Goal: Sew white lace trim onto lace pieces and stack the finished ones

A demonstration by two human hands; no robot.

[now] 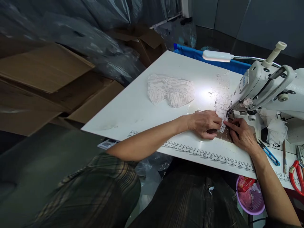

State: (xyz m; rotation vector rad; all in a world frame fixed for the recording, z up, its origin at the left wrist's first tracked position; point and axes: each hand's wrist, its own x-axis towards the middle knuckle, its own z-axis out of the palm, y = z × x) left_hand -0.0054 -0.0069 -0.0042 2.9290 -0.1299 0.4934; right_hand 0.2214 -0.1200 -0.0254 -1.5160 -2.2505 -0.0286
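Note:
A strip of white lace (222,114) lies on the table, running under the needle area of a white sewing machine (257,80). My left hand (207,124) rests at the left of this strip, fingers curled and closed on its near edge. From the right, my right hand (242,134) reaches in just in front of the presser foot. Its index finger and thumb come together at the lace edge, close to the left fingertips. The exact grip is partly hidden. Farther left, a separate folded lace piece (170,90) lies flat, with scalloped edges.
A lit lamp (218,56) hangs over the white table (137,109). Blue thread snips (269,153), a brown pen-like tool (284,157) and red-handled scissors (296,174) lie at right. A purple basket (257,205) sits below; cardboard boxes (45,68) stand left.

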